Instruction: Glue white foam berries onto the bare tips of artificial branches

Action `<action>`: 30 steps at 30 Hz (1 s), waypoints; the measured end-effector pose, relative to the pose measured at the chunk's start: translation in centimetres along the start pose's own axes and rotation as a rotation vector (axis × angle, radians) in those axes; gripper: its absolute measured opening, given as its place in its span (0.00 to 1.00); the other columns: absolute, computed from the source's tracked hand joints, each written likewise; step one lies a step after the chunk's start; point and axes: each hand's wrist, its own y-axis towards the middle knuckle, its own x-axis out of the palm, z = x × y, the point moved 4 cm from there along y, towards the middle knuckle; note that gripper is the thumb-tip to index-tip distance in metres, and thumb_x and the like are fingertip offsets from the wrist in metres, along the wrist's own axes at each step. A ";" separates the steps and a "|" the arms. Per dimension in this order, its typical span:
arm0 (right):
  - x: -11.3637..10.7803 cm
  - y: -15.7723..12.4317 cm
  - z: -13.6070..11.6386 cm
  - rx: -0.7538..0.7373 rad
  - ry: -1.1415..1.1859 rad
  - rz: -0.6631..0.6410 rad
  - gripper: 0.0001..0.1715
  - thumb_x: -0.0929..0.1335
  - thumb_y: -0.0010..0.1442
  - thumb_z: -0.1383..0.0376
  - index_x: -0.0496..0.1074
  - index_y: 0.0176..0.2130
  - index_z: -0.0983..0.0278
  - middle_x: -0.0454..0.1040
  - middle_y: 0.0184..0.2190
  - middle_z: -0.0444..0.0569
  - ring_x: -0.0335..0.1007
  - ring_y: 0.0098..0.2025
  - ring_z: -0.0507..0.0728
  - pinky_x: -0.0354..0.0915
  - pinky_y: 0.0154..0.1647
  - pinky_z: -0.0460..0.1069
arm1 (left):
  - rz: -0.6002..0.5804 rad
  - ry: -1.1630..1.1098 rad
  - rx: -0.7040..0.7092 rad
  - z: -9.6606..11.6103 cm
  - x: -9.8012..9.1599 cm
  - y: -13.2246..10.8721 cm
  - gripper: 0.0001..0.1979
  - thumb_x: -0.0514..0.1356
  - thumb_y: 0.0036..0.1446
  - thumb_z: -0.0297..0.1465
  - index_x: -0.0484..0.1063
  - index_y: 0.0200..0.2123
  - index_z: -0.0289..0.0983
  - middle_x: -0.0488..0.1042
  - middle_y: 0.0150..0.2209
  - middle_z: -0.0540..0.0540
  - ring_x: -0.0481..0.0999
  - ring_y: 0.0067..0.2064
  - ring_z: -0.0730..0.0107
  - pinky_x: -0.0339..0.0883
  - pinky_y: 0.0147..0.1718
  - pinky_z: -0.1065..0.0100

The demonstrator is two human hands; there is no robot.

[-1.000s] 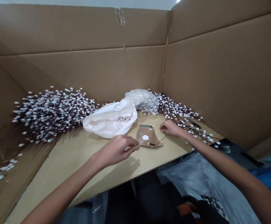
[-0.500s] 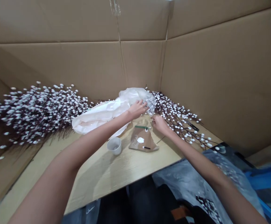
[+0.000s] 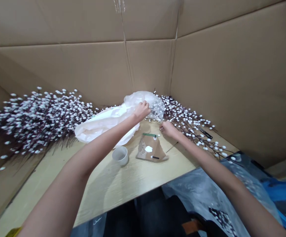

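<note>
**Mixed corner lot, two hands in use**

Tall brown corrugated cardboard walls surround a pale wooden table. Lot: spreading white-budded, dark-stemmed pussy willow sprays; crumpled white plastic bag; clear plastic bag, at the back, by the corner; small white cup; creased brown card. Left hand: fingers curled shut, gripping the clear bag's top. Right hand: fingers curled at the bag's lower edge; hold unclear.

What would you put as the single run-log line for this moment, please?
left hand: on clear plastic bag | right hand: near bag's lower edge | nearby: white cup, cardboard piece, budded branches
</note>
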 end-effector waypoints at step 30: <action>-0.2 -1.0 -1.2 -0.040 0.442 -0.128 0.12 0.66 0.43 0.78 0.76 0.27 0.69 0.78 0.26 0.48 0.70 0.28 0.52 0.63 0.30 0.43 | 0.085 0.008 0.023 -1.4 0.5 -0.9 0.15 0.49 0.58 0.18 0.74 0.41 0.24 0.72 0.43 0.28 0.68 0.49 0.50 0.61 0.41 0.58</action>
